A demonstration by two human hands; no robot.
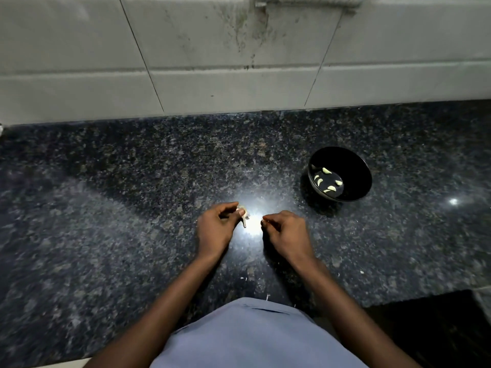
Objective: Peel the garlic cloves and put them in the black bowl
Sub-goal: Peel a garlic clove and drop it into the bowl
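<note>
Black bowl [356, 166] holds peeled cloves [325, 170]; left hand [215, 227] pinches garlic clove [243, 210]; right hand's [285, 231] grip unclear

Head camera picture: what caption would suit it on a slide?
Left hand pinches a garlic clove over the counter; peeled cloves lie in the black bowl.

You are looking down at a dark speckled granite counter [111, 197], polished and running the full width of the scene. A bright glare [253, 220] is sitting near its middle, and a smaller glint [453, 201] is showing far right. Behind it, a wall of pale rectangular tiles [79, 49] is rising, with dark grime streaks [244, 35] running down at centre. At near right the counter edge is dropping into shadow [438, 328].
</note>
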